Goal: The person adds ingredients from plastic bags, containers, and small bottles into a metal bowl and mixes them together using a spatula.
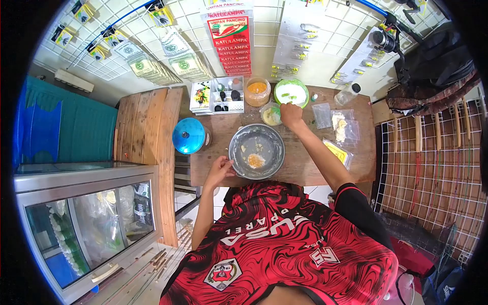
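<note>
On the counter, the round bowl is lying just right of the left hand, whose loose fingers are touching its rim; farther off, the right hand is curling by the green tub, its hold unclear

Wooden table: grey basin, small tub, green bowl, orange-filled jar, plastic packets.

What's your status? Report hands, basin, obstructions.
Left hand at grey basin rim. Right hand by green bowl, grip unclear. Basin holds crumbs. Small cup between basin and bowl.
</note>
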`<action>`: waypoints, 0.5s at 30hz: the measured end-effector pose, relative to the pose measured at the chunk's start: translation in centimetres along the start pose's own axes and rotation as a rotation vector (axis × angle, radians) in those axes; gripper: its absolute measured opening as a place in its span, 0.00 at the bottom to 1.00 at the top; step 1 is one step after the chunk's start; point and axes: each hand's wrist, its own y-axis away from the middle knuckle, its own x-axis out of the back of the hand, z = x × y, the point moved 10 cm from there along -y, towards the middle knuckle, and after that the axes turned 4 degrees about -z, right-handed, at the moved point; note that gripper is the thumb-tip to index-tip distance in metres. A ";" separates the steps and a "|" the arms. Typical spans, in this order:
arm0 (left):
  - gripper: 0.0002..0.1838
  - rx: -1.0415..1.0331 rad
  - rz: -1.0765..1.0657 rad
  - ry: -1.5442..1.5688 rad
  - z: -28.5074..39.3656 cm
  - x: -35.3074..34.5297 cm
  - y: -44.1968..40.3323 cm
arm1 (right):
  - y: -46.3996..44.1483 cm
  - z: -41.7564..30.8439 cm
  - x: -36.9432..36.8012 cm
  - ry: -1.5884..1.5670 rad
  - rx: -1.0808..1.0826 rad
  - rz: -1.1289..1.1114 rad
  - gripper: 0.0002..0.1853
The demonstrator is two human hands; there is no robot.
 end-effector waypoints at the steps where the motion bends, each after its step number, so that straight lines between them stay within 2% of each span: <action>1: 0.18 0.000 -0.009 0.008 -0.2 0.0 -0.1 | 0.0 0.0 -0.1 -0.002 -0.002 0.002 0.04; 7: 0.18 -0.011 -0.010 -0.004 -0.2 0.1 -0.1 | 0.1 0.5 -1.0 -0.099 -0.056 -0.083 0.07; 9: 0.18 -0.013 -0.006 -0.008 0.0 0.1 0.0 | 0.1 1.0 -2.0 -0.214 -0.121 -0.171 0.08; 15: 0.17 -0.009 0.002 -0.021 -0.1 0.2 -0.1 | -0.3 3.0 -5.3 -0.428 -0.238 -0.221 0.11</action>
